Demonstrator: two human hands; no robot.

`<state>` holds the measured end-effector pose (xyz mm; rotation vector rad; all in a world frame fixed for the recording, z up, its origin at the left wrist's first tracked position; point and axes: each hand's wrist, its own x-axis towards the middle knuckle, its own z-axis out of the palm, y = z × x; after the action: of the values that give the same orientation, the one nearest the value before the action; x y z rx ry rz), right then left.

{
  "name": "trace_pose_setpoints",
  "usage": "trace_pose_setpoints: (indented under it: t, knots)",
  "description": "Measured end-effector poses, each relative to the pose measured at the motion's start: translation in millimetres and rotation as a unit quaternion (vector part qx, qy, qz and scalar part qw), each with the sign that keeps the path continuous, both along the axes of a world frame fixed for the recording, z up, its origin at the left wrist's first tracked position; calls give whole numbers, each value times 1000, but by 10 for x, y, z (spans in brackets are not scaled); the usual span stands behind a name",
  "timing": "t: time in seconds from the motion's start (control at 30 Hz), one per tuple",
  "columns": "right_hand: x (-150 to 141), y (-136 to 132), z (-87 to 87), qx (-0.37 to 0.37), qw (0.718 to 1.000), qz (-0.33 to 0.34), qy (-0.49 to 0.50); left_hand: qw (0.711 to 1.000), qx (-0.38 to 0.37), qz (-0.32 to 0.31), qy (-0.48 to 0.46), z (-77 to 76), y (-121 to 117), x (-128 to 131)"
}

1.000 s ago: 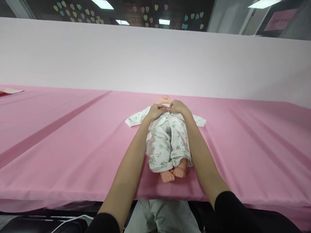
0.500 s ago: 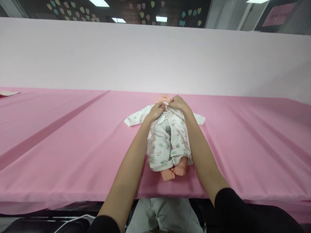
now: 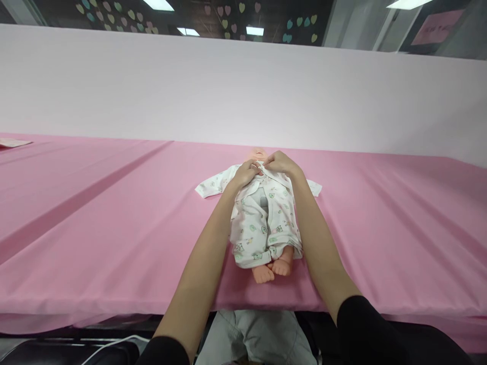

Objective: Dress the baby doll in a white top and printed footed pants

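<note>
A baby doll (image 3: 263, 274) lies on its back on a pink sheet, feet towards me. It wears a white romper (image 3: 249, 233) with small printed figures, gaping open down the middle over a grey patch. Up at the doll's neck, my left hand (image 3: 246, 173) pinches the romper's collar edge from the left. Opposite it, my right hand (image 3: 282, 163) has its fingers closed on the collar's other edge. Both sets of fingertips nearly meet just below the doll's chin. Any fastener between them is too small to make out. The sleeves spread out to both sides.
The pink sheet (image 3: 114, 228) covers the wide table up to its near edge. Behind it rises a white partition (image 3: 243, 91), with a dark window bearing heart stickers above. A flat pale item (image 3: 15, 142) lies at the far left. A white cable (image 3: 114, 344) hangs below the table.
Hardly anything differs. Both hands stay at the collar, with my right wrist shifted slightly to the right; the view has tilted a little.
</note>
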<state>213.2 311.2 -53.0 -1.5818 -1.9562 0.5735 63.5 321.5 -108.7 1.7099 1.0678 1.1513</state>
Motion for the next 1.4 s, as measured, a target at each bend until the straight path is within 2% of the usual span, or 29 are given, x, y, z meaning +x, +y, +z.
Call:
trace_pose_setpoints:
  t: [0.13,0.2,0.4,0.57,0.8,1.0,1.1,1.3,1.4]
  knots:
    - [-12,-28,23,-2,1000,1,4,997,60,21,48,15,0,-40]
    - [-17,-49,37,-6,1000,3,6,997,62,20,46,28,-18,-53]
    - [-9,-39,15,-15,999,22,18,999,-6,12,-40,43,-75,-45]
    - [-9,-35,-11,-28,999,31,33,996,-49,43,-64,45,-79,-26]
    - [-118,-62,-7,77,990,-3,-120,995,-65,63,-52,68,-88,-19]
    - [-251,-38,-35,101,973,-37,-206,995,-67,65,-37,75,-71,-14]
    - [-289,-52,-55,104,970,-48,-216,994,-72,67,-40,62,-51,-11]
    - [-291,-61,-64,124,969,-29,-211,993,-70,87,-46,36,-28,5]
    - [-235,-40,-55,119,976,-27,-179,993,-69,86,-50,33,-33,14]
